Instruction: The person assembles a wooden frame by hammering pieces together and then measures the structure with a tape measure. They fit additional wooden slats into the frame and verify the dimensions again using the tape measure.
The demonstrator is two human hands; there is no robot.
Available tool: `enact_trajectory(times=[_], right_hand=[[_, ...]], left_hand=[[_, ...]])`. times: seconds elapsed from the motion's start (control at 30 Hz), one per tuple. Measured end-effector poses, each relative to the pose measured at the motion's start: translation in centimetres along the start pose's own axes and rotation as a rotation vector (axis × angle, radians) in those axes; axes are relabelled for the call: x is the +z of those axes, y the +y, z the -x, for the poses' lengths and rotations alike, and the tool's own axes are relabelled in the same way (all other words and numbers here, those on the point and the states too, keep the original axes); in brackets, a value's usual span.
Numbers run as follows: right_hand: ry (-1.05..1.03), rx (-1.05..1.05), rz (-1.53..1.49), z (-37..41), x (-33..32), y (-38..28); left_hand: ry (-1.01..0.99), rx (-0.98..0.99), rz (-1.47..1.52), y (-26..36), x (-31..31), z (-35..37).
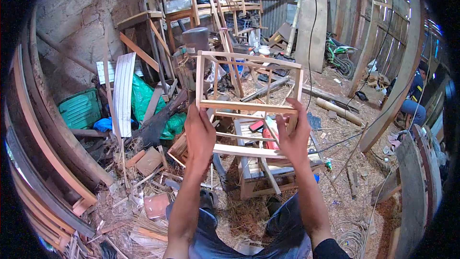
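Pale, light-brown wood frame [247, 106]: open, box-like, slim squared rails, looks planed smooth, no panels in it. We've got it up in front of us, above our knees, btwn both hands. Long axis runs L-R across our view, roughly hand to hand; the short uprights stand at the ends, near face tipped a bit. Top rail looks slightly bowed, could be lens distortion, can't tell.

L hand [200, 132] is at the bottom L corner, fingers clamped on the wood. R hand [293, 136] is at the bottom R corner, thumb & fingers spread around the corner, clamped there too. Frame lies just above both palms, neither hand clearly nearer. Some fingertips hidden behind wood, so exact contact unclear.

Below/beyond, partly seen thru the rails: low, rough, weathered slatted wood bench [268, 190], w/ a red bottle-like item [269, 139] on it. Whether frame touches bench: can't tell.

Floor [249, 213] is fibrous, straw-like shavings + offcuts. Off to L: crinkly green plastic sheet [140, 100], ribbed teal plastic piece [81, 109], rough grey block wall [79, 14]. Far R: another person [416, 98], dark top, blue jeans, seated apart from us.
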State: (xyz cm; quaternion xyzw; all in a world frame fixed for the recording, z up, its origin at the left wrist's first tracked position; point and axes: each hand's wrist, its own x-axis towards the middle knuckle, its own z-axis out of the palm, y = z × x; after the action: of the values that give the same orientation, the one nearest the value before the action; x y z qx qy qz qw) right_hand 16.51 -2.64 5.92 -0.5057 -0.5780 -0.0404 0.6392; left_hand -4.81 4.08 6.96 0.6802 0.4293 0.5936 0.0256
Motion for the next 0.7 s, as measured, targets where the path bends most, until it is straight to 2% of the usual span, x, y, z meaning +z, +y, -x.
enact_trajectory(times=[0.03,0.07,0.13,0.17,0.2,0.27,0.33,0.4,0.43,0.6,0.7], right_hand=[[0.061,-0.113,-0.088,0.4,0.3,0.3],[0.062,-0.113,-0.089,0.4,0.8,0.7],[0.232,0.056,-0.755,0.2,1.5,0.6],[0.23,0.233,-0.776,-0.1,1.1,0.2],[0.227,0.23,-0.78,-0.3,0.6,0.3],[-0.057,0.373,-0.831,-0.7,-0.5,0.7],[0.006,0.419,-0.86,-0.9,0.1,0.9],[-0.147,0.627,-0.812,-1.4,-0.7,1.5],[-0.089,0.599,-0.649,-1.3,-0.1,1.6],[-0.028,0.575,-0.66,-1.6,-0.3,0.1],[-0.062,0.554,-0.643,-1.4,-0.3,0.6]], left_hand=[[0.108,0.137,-0.036,-0.7,0.4,-0.2],[0.108,0.138,-0.037,-0.8,0.3,-0.2],[0.049,0.05,0.041,-0.5,-0.1,-0.2],[0.052,0.05,0.04,-0.5,-0.1,-0.2],[0.074,0.05,0.05,-0.6,0.1,-0.2],[0.1,0.051,0.053,-0.9,0.5,0.0],[0.121,0.06,0.034,-1.2,0.8,0.0],[0.074,0.011,0.052,-0.7,0.6,0.2],[0.037,-0.027,0.092,0.1,0.4,0.3],[-0.038,-0.022,0.1,0.0,0.3,0.2],[-0.003,0.038,0.086,-0.8,0.8,0.3]])
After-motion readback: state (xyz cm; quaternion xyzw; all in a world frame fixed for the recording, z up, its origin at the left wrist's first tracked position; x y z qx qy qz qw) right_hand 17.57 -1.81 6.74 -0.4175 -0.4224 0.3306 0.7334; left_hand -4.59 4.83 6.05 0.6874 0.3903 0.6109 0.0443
